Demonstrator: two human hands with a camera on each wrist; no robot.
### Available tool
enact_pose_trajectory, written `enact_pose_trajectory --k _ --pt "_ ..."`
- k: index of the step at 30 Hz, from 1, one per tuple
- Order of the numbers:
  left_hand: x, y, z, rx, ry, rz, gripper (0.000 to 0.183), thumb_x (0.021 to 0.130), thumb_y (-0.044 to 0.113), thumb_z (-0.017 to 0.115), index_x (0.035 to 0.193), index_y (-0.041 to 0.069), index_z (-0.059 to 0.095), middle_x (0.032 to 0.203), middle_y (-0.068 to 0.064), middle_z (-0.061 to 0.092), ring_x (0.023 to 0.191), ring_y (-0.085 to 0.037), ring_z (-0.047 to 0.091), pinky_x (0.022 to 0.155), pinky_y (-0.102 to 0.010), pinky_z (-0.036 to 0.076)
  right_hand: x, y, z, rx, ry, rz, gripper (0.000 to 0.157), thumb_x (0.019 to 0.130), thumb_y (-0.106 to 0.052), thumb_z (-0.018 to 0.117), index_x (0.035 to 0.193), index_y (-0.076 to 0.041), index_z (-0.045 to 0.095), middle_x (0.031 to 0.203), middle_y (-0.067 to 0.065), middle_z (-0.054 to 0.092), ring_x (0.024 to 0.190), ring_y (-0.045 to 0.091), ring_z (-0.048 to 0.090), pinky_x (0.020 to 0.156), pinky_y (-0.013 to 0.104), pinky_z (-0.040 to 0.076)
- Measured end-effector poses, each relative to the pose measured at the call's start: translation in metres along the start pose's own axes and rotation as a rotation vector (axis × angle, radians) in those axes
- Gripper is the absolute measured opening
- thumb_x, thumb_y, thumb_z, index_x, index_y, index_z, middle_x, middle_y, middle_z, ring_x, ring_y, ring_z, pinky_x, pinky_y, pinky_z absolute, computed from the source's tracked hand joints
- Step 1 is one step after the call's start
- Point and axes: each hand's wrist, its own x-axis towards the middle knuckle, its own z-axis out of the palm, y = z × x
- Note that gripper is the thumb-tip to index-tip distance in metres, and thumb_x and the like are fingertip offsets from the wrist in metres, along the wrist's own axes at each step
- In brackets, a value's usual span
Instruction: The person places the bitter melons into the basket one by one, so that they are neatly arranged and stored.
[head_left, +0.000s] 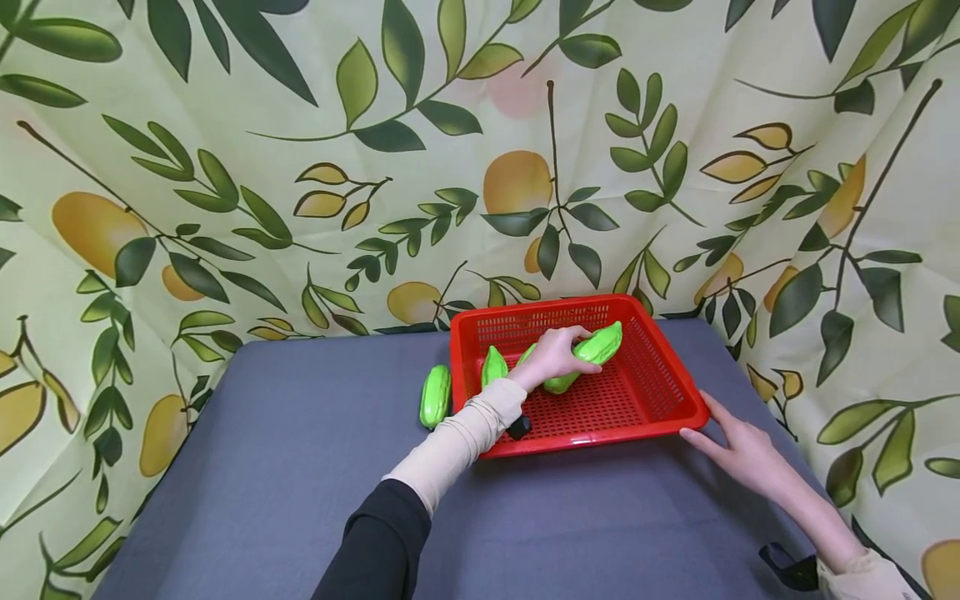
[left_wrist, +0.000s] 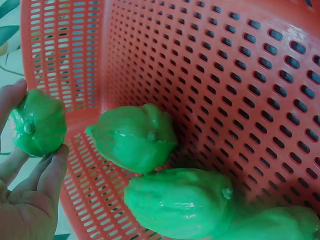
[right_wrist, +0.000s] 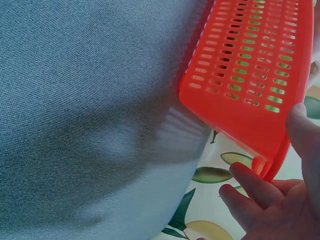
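Observation:
My left hand [head_left: 557,357] grips a green ridged gourd [head_left: 602,342] inside the red plastic basket [head_left: 622,432]. Thumb and fingers lie around this gourd in the left wrist view, its stem end facing the camera. Below and beside it in the basket are other gourds of the same kind [left_wrist: 180,202], partly hidden by the left hand in the head view. My right hand [head_left: 750,454] holds the basket's near right corner, thumb on the rim and fingers beneath. That corner appears raised off the table.
One more green gourd [head_left: 435,397] lies on the grey tabletop [head_left: 315,467], just left of the basket. A leaf-and-fruit patterned cloth [head_left: 450,208] hangs behind the table and along its sides. The basket stands near the back right edge.

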Motion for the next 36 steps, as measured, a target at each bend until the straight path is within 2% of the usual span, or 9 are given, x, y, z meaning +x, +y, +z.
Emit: enact_pose_trajectory --k 6,15,22,36 --pt "0.0 -0.003 0.005 0.056 -0.03 -0.01 0.055 0.076 0.035 0.078 0.125 0.014 0.061 0.115 -0.001 0.066 0.092 -0.011 0.057 0.076 -0.016 0.044 0.001 0.0 0.001 0.006 0.005 -0.003 0.078 0.086 -0.035 0.067 0.138 0.012 0.033 0.124 0.039 0.05 0.105 0.052 0.056 0.075 0.061 0.05" --pt "0.002 0.0 0.012 0.081 -0.07 -0.011 0.057 0.077 0.032 0.078 0.127 0.013 0.06 0.121 -0.004 0.065 0.102 -0.016 0.06 0.082 -0.019 0.047 -0.001 -0.001 0.0 0.022 0.012 -0.007 0.077 0.087 -0.034 0.067 0.139 0.012 0.033 0.124 0.039 0.051 0.103 0.052 0.057 0.073 0.059 0.051" --pt "0.004 0.0 0.018 0.098 -0.12 0.012 0.058 0.075 0.032 0.079 0.127 0.014 0.06 0.121 -0.007 0.065 0.109 -0.021 0.06 0.089 -0.022 0.047 -0.002 -0.001 0.0 0.046 0.011 -0.015 0.077 0.088 -0.033 0.066 0.14 0.012 0.031 0.128 0.038 0.048 0.111 0.053 0.053 0.081 0.063 0.048" --pt "0.006 -0.002 0.024 0.162 -0.149 0.03 0.057 0.074 0.035 0.079 0.125 0.014 0.061 0.117 -0.003 0.066 0.097 -0.015 0.059 0.082 -0.02 0.046 0.0 0.0 0.0 0.067 -0.008 -0.013 0.078 0.089 -0.034 0.065 0.141 0.012 0.029 0.131 0.038 0.046 0.114 0.052 0.05 0.085 0.063 0.046"
